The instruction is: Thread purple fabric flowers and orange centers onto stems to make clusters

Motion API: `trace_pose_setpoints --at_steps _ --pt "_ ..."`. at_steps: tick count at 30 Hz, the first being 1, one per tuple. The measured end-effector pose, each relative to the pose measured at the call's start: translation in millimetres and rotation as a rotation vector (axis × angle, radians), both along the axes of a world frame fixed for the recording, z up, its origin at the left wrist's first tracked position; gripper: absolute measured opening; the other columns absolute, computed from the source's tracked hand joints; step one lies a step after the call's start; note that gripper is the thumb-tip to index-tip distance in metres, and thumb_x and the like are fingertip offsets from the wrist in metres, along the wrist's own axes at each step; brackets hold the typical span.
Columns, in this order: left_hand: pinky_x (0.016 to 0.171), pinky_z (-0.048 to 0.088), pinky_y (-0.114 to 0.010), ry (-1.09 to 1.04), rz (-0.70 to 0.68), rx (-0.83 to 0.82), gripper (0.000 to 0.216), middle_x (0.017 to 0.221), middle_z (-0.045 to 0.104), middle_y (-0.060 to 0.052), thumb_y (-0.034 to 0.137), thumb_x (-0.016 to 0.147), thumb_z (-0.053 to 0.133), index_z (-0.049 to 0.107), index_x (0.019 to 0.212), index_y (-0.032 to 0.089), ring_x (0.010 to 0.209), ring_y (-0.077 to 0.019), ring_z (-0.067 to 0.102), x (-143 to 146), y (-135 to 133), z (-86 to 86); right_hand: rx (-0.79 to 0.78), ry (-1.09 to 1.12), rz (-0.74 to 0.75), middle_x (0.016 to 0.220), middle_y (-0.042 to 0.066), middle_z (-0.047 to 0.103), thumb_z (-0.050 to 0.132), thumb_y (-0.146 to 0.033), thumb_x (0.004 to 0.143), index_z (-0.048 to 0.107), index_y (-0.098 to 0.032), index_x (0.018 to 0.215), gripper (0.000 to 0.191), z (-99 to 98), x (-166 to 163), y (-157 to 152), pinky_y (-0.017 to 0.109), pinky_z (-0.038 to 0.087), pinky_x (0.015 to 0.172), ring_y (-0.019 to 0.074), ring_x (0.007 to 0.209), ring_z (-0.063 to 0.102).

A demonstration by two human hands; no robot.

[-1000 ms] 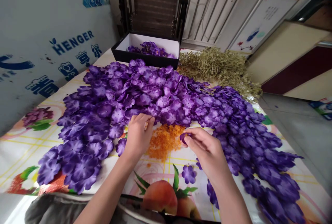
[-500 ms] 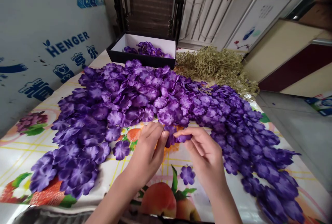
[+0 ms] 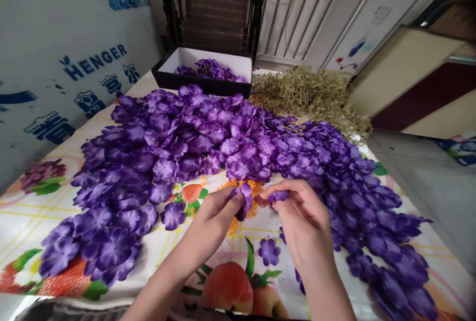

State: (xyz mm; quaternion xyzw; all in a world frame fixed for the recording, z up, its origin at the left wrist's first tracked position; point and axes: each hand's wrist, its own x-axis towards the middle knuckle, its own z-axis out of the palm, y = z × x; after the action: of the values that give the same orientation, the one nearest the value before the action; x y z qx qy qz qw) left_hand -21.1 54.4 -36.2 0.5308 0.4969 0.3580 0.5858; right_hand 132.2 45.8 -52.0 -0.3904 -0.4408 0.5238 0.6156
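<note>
Near the middle of the table, my left hand [image 3: 217,209] pinches a purple artificial flower [image 3: 244,200] between thumb and fingers. To its right, my right hand [image 3: 303,217] has its fingers closed on a small purple petal piece [image 3: 278,195]. A short gap separates the two hands. Below them a single loose petal piece [image 3: 268,251] lies flat on the tablecloth. Beyond and on both sides of my hands spreads a wide heap of purple petal pieces [image 3: 201,133]. Any stem inside my left hand is hidden.
A black box [image 3: 203,83] with a white inside holds several assembled purple flowers at the back. Right of it lies a bundle of olive-green plastic stems [image 3: 308,90]. A brown chair [image 3: 217,6] stands behind the table, a white cabinet [image 3: 74,63] at left.
My hands have moved apart, the right hand going right with its petal piece. The flower in my left hand now shows more fully and is tilted.
</note>
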Motion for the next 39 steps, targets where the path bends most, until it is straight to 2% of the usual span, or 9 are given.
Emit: trace_pose_setpoints --at_steps 7,17,23,31,39 --pt "0.061 0.032 -0.027 -0.023 0.007 -0.015 0.028 0.064 0.047 0.001 0.035 0.088 0.045 0.052 0.068 0.017 0.062 -0.0136 0.041 2.0 1.0 1.6 0.034 0.083 0.165 0.087 0.001 0.072 0.061 -0.022 0.089 0.069 -0.027 0.094 0.011 2.5 -1.4 -1.5 0.028 0.050 0.070 0.0165 0.079 0.064" --pt "0.062 0.035 -0.026 -0.119 0.028 -0.061 0.030 0.064 0.050 0.000 0.032 0.087 0.047 0.053 0.062 0.017 0.063 -0.0137 0.043 2.1 0.0 3.7 0.043 0.136 0.157 0.088 0.001 0.074 0.063 -0.021 0.087 0.068 -0.026 0.093 0.009 -0.2 2.0 -1.3 0.032 0.052 0.074 0.0167 0.080 0.066" --pt "0.060 0.034 -0.025 -0.139 0.011 -0.043 0.029 0.063 0.051 0.001 0.029 0.089 0.047 0.056 0.065 0.017 0.062 -0.0130 0.043 3.8 1.4 3.5 0.028 0.066 0.181 0.087 0.001 0.074 0.063 -0.022 0.087 0.069 -0.027 0.093 0.010 1.3 1.8 -1.5 0.030 0.052 0.075 0.0156 0.078 0.066" --pt "0.060 0.034 -0.025 -0.045 -0.008 0.020 0.029 0.062 0.048 0.003 0.029 0.090 0.043 0.051 0.065 0.018 0.060 -0.0126 0.042 2.4 0.0 1.1 0.039 0.049 0.195 0.088 0.000 0.073 0.061 -0.022 0.089 0.070 -0.027 0.095 0.012 2.4 0.2 -2.0 0.027 0.050 0.074 0.0158 0.081 0.065" --pt "0.061 0.039 -0.027 0.046 -0.032 0.056 0.025 0.064 0.053 0.000 0.030 0.089 0.043 0.055 0.070 0.017 0.062 -0.0143 0.049 3.1 0.6 -1.9 0.068 -0.101 0.166 0.090 -0.001 0.071 0.057 -0.015 0.090 0.069 -0.028 0.095 0.018 4.8 -2.2 -3.2 0.021 0.051 0.077 0.0111 0.083 0.064"
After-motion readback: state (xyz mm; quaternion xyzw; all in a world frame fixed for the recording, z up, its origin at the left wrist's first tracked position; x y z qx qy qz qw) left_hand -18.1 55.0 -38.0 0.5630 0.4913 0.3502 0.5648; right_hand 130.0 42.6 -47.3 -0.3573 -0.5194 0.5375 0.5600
